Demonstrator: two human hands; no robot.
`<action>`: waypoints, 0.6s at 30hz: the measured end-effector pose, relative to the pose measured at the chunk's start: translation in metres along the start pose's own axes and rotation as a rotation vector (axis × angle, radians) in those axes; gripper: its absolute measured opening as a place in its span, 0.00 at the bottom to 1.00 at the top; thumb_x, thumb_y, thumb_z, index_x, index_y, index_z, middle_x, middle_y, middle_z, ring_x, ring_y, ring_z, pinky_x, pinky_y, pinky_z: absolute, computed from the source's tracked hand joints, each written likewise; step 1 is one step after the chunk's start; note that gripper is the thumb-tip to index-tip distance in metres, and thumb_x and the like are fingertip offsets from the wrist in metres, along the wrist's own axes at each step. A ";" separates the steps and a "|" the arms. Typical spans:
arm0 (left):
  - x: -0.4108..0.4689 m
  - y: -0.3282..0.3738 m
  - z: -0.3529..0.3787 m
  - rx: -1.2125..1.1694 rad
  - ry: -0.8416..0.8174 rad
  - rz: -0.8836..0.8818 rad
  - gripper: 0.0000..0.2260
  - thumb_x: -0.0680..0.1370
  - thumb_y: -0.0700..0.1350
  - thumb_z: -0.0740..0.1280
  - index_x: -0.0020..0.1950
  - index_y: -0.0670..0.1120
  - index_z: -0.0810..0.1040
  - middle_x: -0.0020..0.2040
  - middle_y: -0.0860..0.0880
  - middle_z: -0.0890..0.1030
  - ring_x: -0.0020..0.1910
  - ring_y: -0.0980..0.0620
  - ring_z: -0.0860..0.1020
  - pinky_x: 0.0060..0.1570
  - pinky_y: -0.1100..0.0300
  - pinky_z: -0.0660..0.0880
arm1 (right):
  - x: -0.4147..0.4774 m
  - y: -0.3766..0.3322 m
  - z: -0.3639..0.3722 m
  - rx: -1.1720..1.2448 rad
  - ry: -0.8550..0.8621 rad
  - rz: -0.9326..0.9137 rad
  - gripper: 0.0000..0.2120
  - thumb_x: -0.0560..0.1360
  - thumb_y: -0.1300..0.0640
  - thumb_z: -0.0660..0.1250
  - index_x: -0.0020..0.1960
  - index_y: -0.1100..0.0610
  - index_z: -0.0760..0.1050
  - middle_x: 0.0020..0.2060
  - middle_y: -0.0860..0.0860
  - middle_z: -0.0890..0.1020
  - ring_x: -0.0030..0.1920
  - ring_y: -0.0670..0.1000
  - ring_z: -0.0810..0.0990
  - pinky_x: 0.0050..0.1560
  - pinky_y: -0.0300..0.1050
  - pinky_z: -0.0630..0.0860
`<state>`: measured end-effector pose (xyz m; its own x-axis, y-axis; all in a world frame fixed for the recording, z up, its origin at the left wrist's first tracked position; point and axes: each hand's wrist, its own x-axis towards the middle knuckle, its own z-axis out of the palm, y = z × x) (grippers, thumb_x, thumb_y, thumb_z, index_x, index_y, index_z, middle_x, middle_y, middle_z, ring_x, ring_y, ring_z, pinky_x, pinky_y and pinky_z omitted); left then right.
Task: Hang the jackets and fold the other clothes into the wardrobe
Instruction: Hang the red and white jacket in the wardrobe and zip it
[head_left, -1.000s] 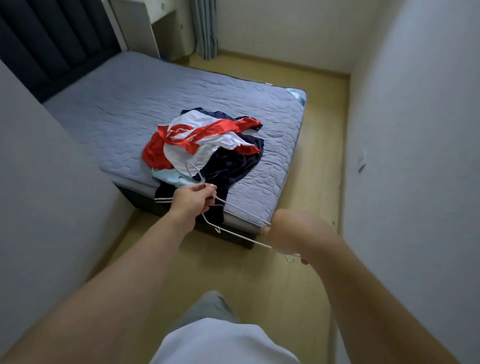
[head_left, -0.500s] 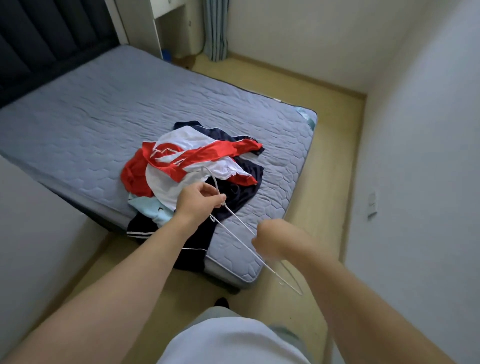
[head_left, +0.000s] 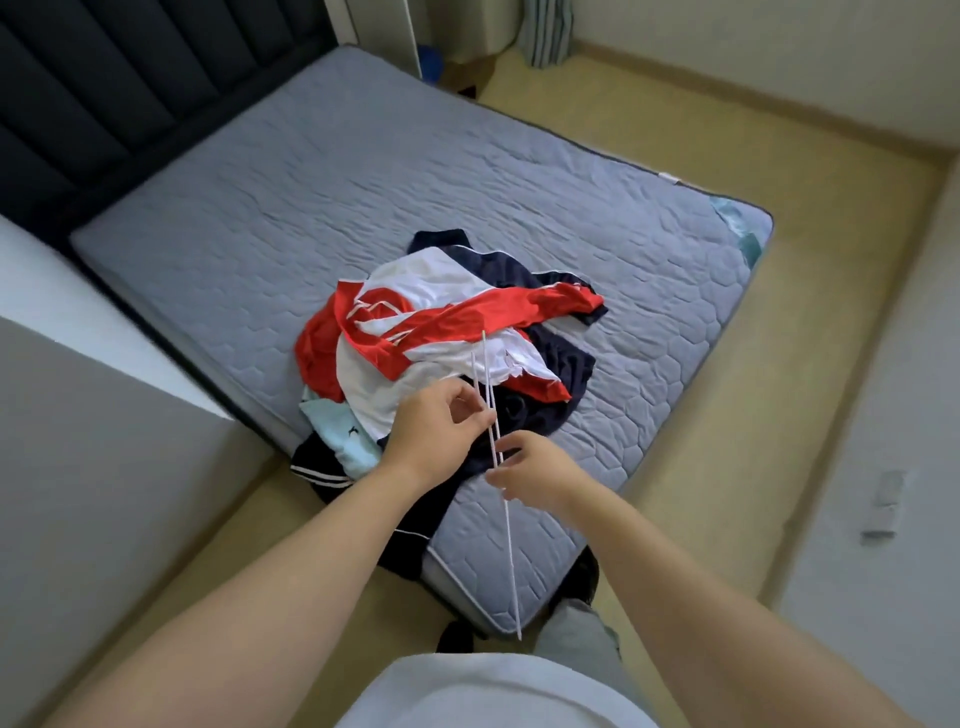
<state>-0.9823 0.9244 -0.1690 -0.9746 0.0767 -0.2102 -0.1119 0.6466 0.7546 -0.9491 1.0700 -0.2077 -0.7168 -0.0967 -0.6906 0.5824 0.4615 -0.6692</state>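
Standing at the near edge of a grey quilted mattress (head_left: 311, 208), with a dark padded headboard (head_left: 104, 104) off at 10 o'clock. Holding thin white wire hangers (head_left: 509, 545) edge-on, running from 12 down to 6 o'clock through mid-view; at least two wires, exact count unclear. Pinching them near the upper end with the left hand (head_left: 431, 431), thumb against fingertips. Gripping lower down with the right hand (head_left: 540, 475), closed round the wires, just at 4 o'clock of the left. Noted at 12 o'clock of both hands, on the mattress: a heap of clothes (head_left: 447, 332), with a red-and-white jacket (head_left: 467, 317) on top, a navy garment (head_left: 540, 410) beneath and spilling over the edge toward 6 o'clock, and a light-blue piece (head_left: 332, 431) at 8 o'clock. Judged step: separating one hanger ahead of hanging a jacket. Next move likely calls for freeing one hand, laying the spares aside, pulling the jacket clear and finding its collar.
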 end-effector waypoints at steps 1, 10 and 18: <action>0.007 0.001 0.002 0.003 -0.006 -0.024 0.05 0.74 0.43 0.76 0.43 0.46 0.81 0.39 0.52 0.84 0.41 0.56 0.82 0.44 0.64 0.76 | 0.009 -0.001 -0.003 0.054 -0.015 0.003 0.16 0.75 0.59 0.70 0.62 0.54 0.73 0.44 0.52 0.84 0.41 0.51 0.84 0.36 0.42 0.77; 0.073 -0.043 -0.004 -0.023 -0.122 -0.217 0.14 0.75 0.35 0.68 0.49 0.54 0.82 0.45 0.62 0.82 0.45 0.66 0.79 0.42 0.76 0.72 | 0.090 -0.020 0.002 0.277 -0.053 0.081 0.09 0.75 0.70 0.65 0.50 0.57 0.74 0.40 0.56 0.81 0.33 0.52 0.80 0.33 0.45 0.78; 0.214 -0.202 -0.021 -0.300 0.025 -0.762 0.16 0.78 0.32 0.58 0.62 0.37 0.78 0.50 0.39 0.81 0.48 0.41 0.81 0.50 0.51 0.78 | 0.169 -0.030 0.045 0.372 0.086 0.210 0.08 0.75 0.71 0.63 0.45 0.60 0.75 0.40 0.58 0.79 0.35 0.54 0.82 0.33 0.45 0.81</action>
<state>-1.1725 0.7946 -0.3535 -0.6137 -0.3213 -0.7212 -0.7890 0.2832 0.5452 -1.0703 1.0005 -0.3162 -0.5882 0.0467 -0.8074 0.8062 0.1126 -0.5808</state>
